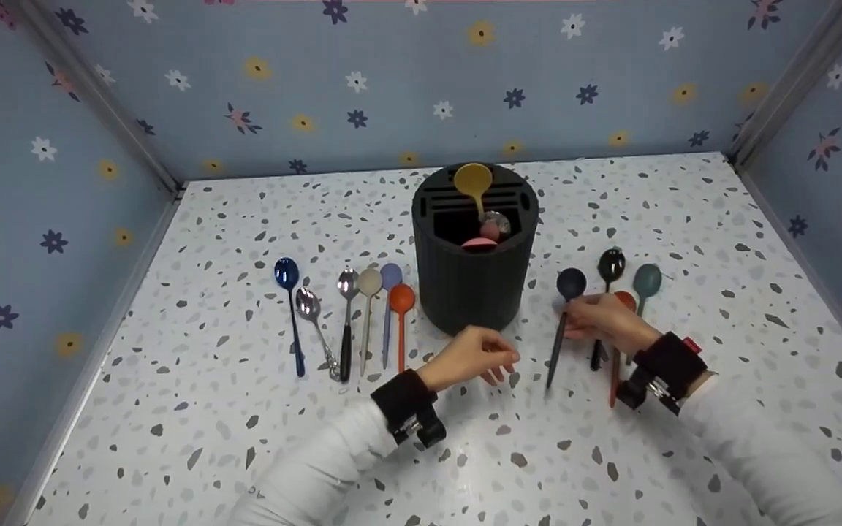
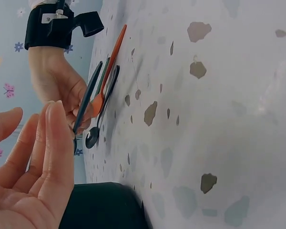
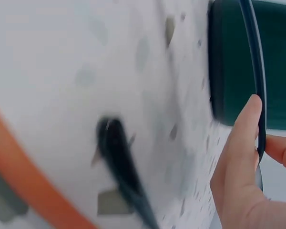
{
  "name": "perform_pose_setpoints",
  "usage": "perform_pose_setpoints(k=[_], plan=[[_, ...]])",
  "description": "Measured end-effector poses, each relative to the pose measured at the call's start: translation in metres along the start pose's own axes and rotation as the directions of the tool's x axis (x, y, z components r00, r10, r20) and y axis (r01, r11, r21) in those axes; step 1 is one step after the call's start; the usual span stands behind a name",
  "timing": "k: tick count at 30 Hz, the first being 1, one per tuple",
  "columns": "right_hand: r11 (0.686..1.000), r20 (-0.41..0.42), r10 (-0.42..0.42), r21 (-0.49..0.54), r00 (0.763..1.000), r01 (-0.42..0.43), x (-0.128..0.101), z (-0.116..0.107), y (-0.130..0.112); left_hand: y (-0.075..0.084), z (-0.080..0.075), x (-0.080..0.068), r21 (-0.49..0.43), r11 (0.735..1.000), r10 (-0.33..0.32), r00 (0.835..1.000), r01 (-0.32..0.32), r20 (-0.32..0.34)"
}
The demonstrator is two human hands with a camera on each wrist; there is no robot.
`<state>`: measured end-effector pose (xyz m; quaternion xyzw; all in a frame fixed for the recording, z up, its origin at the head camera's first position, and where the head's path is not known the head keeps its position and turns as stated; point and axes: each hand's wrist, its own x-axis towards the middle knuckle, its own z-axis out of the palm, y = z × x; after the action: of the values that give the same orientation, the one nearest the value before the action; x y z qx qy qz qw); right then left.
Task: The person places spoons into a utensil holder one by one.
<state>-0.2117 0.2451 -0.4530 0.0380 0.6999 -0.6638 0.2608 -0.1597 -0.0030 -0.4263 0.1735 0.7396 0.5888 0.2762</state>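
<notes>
The right hand (image 1: 604,320) has its fingers pinched on the handle of a dark blue spoon (image 1: 562,321), just below the bowl. That spoon runs along the speckled table (image 1: 684,219), its bowl toward the holder and its handle end toward the person. In the right wrist view the slim dark handle crosses a fingertip (image 3: 243,138), with the dark holder right behind it.

Beside that spoon on the right lie three more: a black spoon (image 1: 609,272), an orange spoon (image 1: 617,365) partly under the hand, and a teal spoon (image 1: 646,281). All four are close together, side by side.

The left hand (image 1: 472,358) hangs just in front of the black holder (image 1: 473,281), fingers loosely curled, gripping nothing. The left wrist view shows its fingers (image 2: 52,148) relaxed and apart.

Inside the holder, a yellow spoon (image 1: 473,183) stands with its bowl up, and something pink and something shiny sit lower down.

Left of the holder there's a row on the table: a blue spoon (image 1: 289,307), a silver spoon (image 1: 313,321), a black-handled spoon (image 1: 346,329), a beige spoon (image 1: 368,307), a lilac spoon (image 1: 389,299) and a red-orange spoon (image 1: 401,314).
</notes>
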Motion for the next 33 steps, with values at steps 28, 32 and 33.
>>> perform_pose_setpoints(k=[28,32,33], plan=[[0.996,-0.001,-0.044,0.073,0.999,0.044,-0.030,0.048,-0.013,-0.012,0.021,0.012,-0.220,0.972,-0.101,0.994,0.088,-0.048],[0.996,0.009,-0.053,0.072,0.999,0.052,-0.032,0.048,-0.015,-0.008,0.022,0.011,-0.212,0.972,-0.112,0.992,0.097,-0.060],[0.996,0.008,-0.055,0.070,0.998,0.054,-0.033,0.048,-0.015,-0.007,0.023,0.011,-0.207,0.973,-0.113,0.992,0.098,-0.062]])
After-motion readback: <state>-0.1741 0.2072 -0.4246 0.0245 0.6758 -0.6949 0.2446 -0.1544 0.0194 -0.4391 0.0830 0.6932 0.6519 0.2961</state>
